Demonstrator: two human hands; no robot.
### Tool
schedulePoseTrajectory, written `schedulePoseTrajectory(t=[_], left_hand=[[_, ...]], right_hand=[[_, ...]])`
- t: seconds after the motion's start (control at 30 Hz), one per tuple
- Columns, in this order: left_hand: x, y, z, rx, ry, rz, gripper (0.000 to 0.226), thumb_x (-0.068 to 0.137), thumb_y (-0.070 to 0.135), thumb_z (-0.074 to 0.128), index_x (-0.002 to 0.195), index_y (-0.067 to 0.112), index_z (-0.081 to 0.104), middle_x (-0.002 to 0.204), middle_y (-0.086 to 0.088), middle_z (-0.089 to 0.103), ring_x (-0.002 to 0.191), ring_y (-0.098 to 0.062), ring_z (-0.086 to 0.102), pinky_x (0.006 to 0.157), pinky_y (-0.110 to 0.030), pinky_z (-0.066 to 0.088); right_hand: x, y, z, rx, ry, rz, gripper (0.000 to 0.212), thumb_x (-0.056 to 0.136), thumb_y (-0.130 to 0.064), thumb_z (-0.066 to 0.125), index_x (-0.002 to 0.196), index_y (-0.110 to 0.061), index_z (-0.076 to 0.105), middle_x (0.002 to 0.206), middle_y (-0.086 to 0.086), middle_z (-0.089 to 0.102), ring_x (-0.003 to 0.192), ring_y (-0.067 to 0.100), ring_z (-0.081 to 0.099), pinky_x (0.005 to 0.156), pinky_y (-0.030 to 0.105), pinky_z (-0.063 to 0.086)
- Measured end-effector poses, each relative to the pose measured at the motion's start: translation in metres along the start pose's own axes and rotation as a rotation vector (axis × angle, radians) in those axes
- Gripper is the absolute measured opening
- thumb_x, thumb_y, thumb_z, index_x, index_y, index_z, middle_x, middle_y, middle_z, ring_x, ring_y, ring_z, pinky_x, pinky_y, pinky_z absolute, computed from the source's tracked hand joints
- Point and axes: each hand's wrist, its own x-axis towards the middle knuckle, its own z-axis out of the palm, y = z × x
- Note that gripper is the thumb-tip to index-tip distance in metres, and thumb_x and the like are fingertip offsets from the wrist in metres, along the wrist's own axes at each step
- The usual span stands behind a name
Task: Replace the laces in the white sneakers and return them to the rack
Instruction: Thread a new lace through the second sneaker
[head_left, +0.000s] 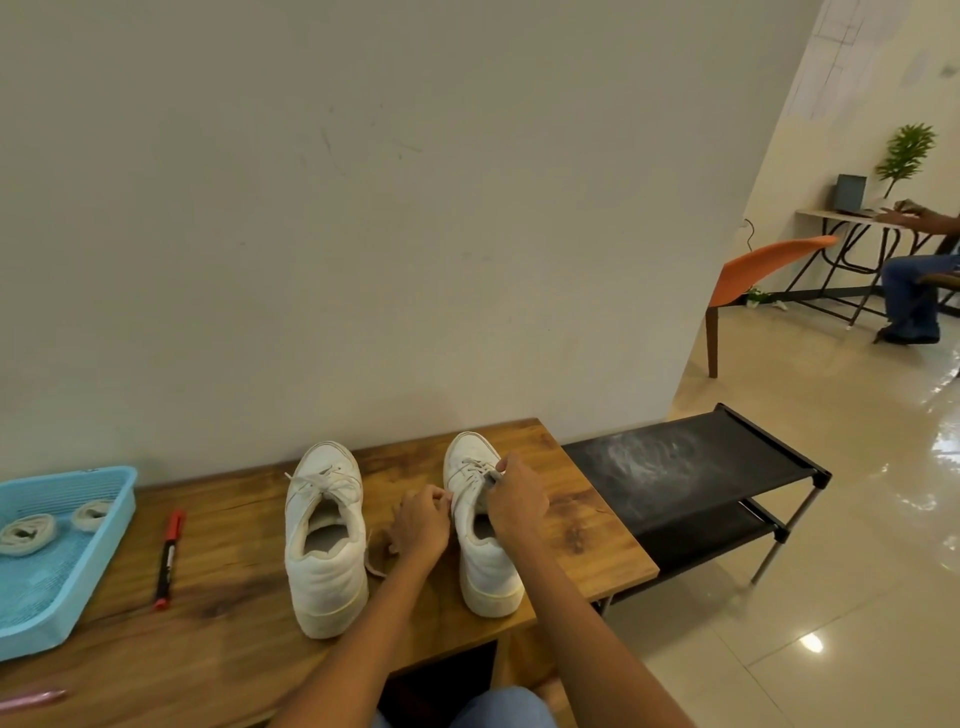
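Pale, scuffed wall fills the upper view, and below it a wooden tabletop runs along its foot. Two white sneakers stand on the wood, toes toward the wall, well apart from each other. The left sneaker is still laced, with a loose lace end trailing onto the wood beside its heel. The right sneaker sits between the two hands. The left hand is curled against the shoe's inner side near the collar, its fingertips pinching the lace there. The right hand reaches over the tongue, fingers bent and pinching the lace near its dark tip above the eyelets.

At the left edge a light blue plastic tray holds two coiled laces. A red marker lies on the wood between the tray and the left sneaker. Something pink lies at the near left edge, too blurred to tell what it is.

Just beside the tabletop on the right stands a low black two-tier shoe rack on the glossy tiled floor. Farther back are an orange chair, a small desk with a potted plant, and a seated person.
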Motion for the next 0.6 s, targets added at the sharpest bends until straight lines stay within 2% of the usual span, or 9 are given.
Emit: schedulePoseTrajectory(t=[0.07,0.13,0.23,0.27,0.33,0.43,0.5,0.6], left_hand=[[0.003,0.001,-0.002,-0.052,-0.068,0.012,0.02,0.097,0.033,0.044,0.092,0.021,0.059,0.098,-0.003,0.066,0.094,-0.024,0.061,0.088,-0.043,0.05],[0.006,0.005,-0.006,-0.106,-0.083,0.029,0.025,0.1,0.03,0.039,0.097,0.013,0.057,0.094,-0.005,0.065,0.086,-0.022,0.061,0.081,-0.037,0.051],[0.008,0.017,-0.024,-0.445,0.075,0.012,0.023,0.102,0.021,0.032,0.098,0.006,0.049,0.073,-0.002,0.057,0.065,-0.014,0.052,0.06,-0.024,0.041],[0.009,0.02,-0.032,-0.555,0.126,0.0,0.02,0.102,0.019,0.032,0.097,0.006,0.047,0.069,-0.001,0.053,0.061,-0.012,0.049,0.057,-0.022,0.039],[0.014,0.023,-0.044,-0.678,0.138,0.011,0.013,0.101,0.015,0.037,0.098,0.006,0.046,0.069,0.0,0.052,0.061,-0.014,0.05,0.06,-0.025,0.044],[0.017,0.021,-0.053,-0.518,0.054,0.071,0.008,0.096,0.016,0.049,0.098,0.009,0.052,0.079,0.001,0.057,0.075,-0.02,0.056,0.07,-0.034,0.047],[0.016,0.018,-0.048,-0.371,0.001,0.108,0.009,0.094,0.018,0.054,0.097,0.01,0.057,0.088,0.001,0.057,0.082,-0.017,0.054,0.068,-0.026,0.042],[0.014,0.018,-0.036,-0.305,-0.095,0.123,0.009,0.091,0.021,0.059,0.094,0.012,0.058,0.092,0.0,0.06,0.085,-0.013,0.054,0.067,-0.021,0.038]], right_hand=[[0.0,0.0,0.0,-0.003,-0.008,-0.003,0.015,0.093,-0.023,0.056,0.106,-0.016,0.052,0.102,0.002,0.063,0.092,0.019,0.059,0.073,0.03,0.047],[0.001,0.0,-0.001,-0.005,-0.014,-0.007,0.015,0.093,-0.022,0.055,0.106,-0.015,0.052,0.102,0.002,0.062,0.092,0.019,0.059,0.072,0.03,0.046],[0.001,0.0,-0.002,-0.006,-0.021,-0.008,0.014,0.094,-0.023,0.054,0.105,-0.014,0.052,0.102,0.003,0.062,0.092,0.02,0.059,0.072,0.03,0.045],[0.001,0.001,-0.002,-0.005,-0.022,-0.006,0.014,0.094,-0.023,0.054,0.105,-0.014,0.052,0.102,0.003,0.062,0.091,0.02,0.059,0.072,0.03,0.044],[0.001,0.001,-0.001,-0.011,-0.023,-0.01,0.014,0.094,-0.023,0.053,0.105,-0.015,0.052,0.101,0.003,0.063,0.091,0.019,0.059,0.072,0.03,0.045],[0.001,0.0,-0.001,-0.024,-0.03,-0.018,0.015,0.094,-0.021,0.053,0.108,-0.015,0.052,0.103,0.003,0.063,0.093,0.019,0.059,0.074,0.031,0.047],[0.0,-0.001,-0.001,-0.031,-0.03,-0.024,0.016,0.094,-0.021,0.053,0.109,-0.015,0.052,0.104,0.003,0.063,0.094,0.02,0.059,0.075,0.031,0.048],[0.0,0.0,-0.001,-0.039,-0.025,-0.036,0.016,0.094,-0.021,0.053,0.109,-0.015,0.052,0.106,0.003,0.062,0.095,0.02,0.058,0.075,0.03,0.047]])
